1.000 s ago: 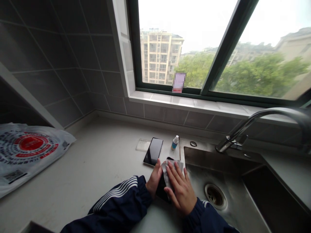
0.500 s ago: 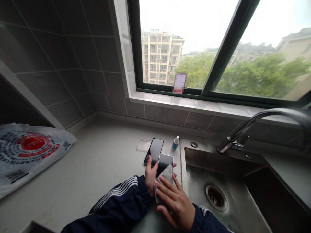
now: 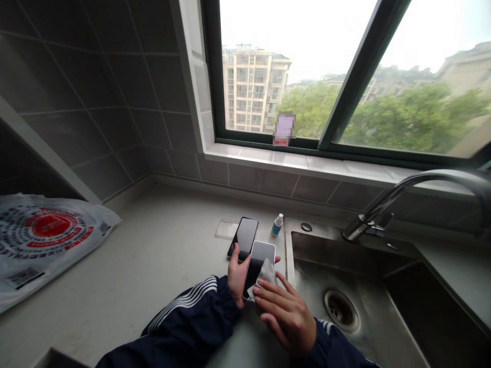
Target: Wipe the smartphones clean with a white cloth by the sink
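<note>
My left hand [image 3: 238, 273] is wrapped round a smartphone [image 3: 254, 266] with a pale frame and dark screen, its thumb along the left edge and fingertips showing past the right edge. A grey cloth [image 3: 267, 272] lies on the lower right of that screen. My right hand [image 3: 289, 312] presses the cloth there, fingers over it. Just behind, a second, black smartphone [image 3: 245, 232] lies screen up on the counter. It partly covers a clear phone case [image 3: 225, 228]. A small spray bottle [image 3: 276, 225] with a blue label stands upright to the right.
A steel sink [image 3: 307, 276] with a drain [image 3: 341, 310] is close to my right hand. Its curved faucet [image 3: 378, 199] rises behind it. A printed plastic bag [image 3: 49, 240] lies on the counter [image 3: 153, 245] at left. A tiled sill [image 3: 299, 160] runs below the window.
My right hand has slid a little right with the cloth, uncovering more of the phone's lower left screen. My left hand keeps its hold nearly unmoved.
</note>
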